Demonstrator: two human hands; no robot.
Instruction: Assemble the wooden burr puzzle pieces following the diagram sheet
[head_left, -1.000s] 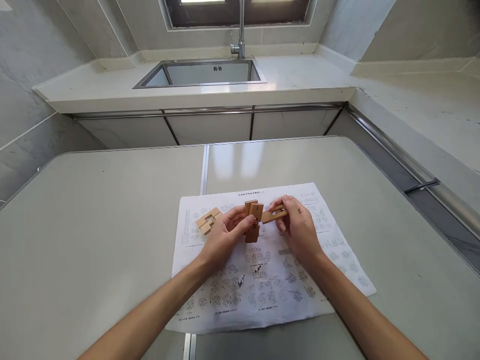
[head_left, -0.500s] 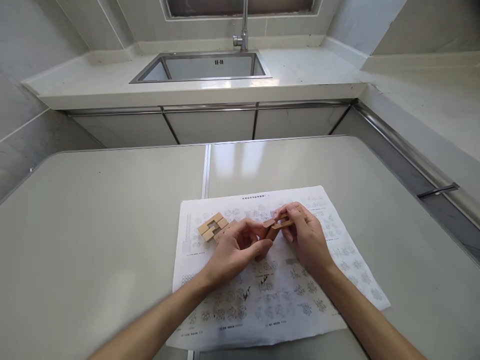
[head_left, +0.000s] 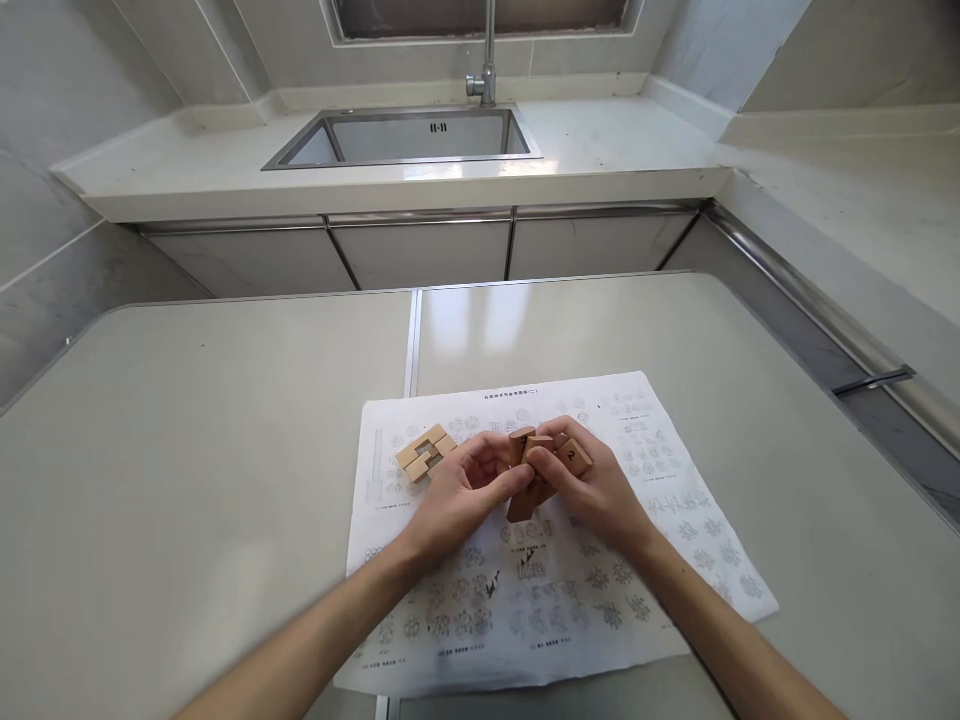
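My left hand (head_left: 469, 490) and my right hand (head_left: 592, 485) meet over the sheet, fingers closed around several brown wooden puzzle pieces (head_left: 536, 490). The pieces cross one another in a small cluster. One piece on the right, marked with a 2 (head_left: 573, 456), juts out beside my right fingers. Both thumbs press on the cluster's near side, and the fingers hide much of its back. Just beyond my left hand lies a group of lighter wooden blocks (head_left: 425, 452), set flat in a square with a gap in its middle. My left hand covers part of that group.
A large printed sheet (head_left: 570, 625) with rows of line diagrams lies under my hands, with two dark torn spots. The pale folding table (head_left: 225, 450) has a metal seam (head_left: 412, 345). Behind it are a counter (head_left: 600, 140), a sink (head_left: 420, 160) and a tap (head_left: 487, 85).
My right hand has moved left and brought its piece in against the pieces in my left hand. The numbered piece end now shows on the right.
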